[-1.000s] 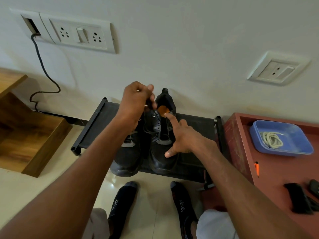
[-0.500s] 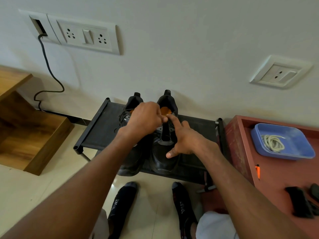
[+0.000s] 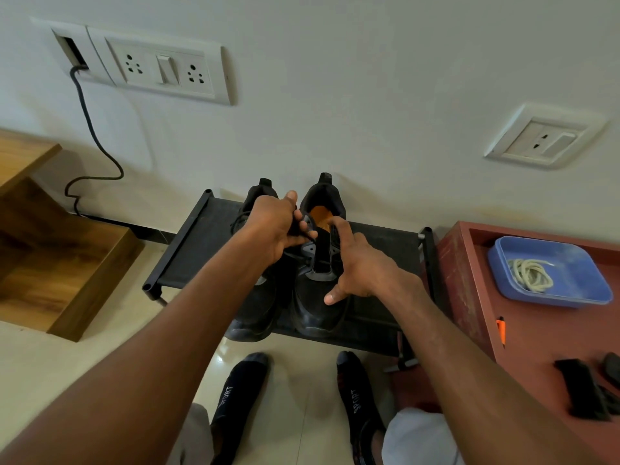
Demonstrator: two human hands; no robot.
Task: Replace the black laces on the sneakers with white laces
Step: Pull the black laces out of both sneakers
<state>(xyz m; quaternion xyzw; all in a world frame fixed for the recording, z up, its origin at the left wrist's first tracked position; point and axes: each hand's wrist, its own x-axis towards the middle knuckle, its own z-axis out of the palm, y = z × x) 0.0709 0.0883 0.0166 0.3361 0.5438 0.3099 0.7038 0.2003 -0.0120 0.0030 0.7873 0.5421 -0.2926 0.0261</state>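
Note:
Two black sneakers stand side by side on a low black shoe rack [image 3: 188,250], toes toward me. The right sneaker [image 3: 318,297] shows an orange insole and bare grey eyelets. The left sneaker [image 3: 255,307] is partly hidden under my left arm. My left hand [image 3: 278,226] is closed on a bunched black lace [image 3: 297,229] above the gap between the shoes. My right hand [image 3: 359,266] rests on the right sneaker, its forefinger at the tongue's top. Coiled white laces [image 3: 530,275] lie in a blue tray [image 3: 570,263] on the right.
The tray sits on a red cabinet top [image 3: 543,333] with an orange marker [image 3: 501,330] and black objects [image 3: 583,387]. A wooden stepped unit [image 3: 57,256] stands left. A black cable [image 3: 90,129] hangs from the wall socket. My socked feet [image 3: 241,391] are on the tiled floor.
My left hand came down from above the shoes with the black lace and now sits low beside the right sneaker's collar. My right hand stayed on that sneaker.

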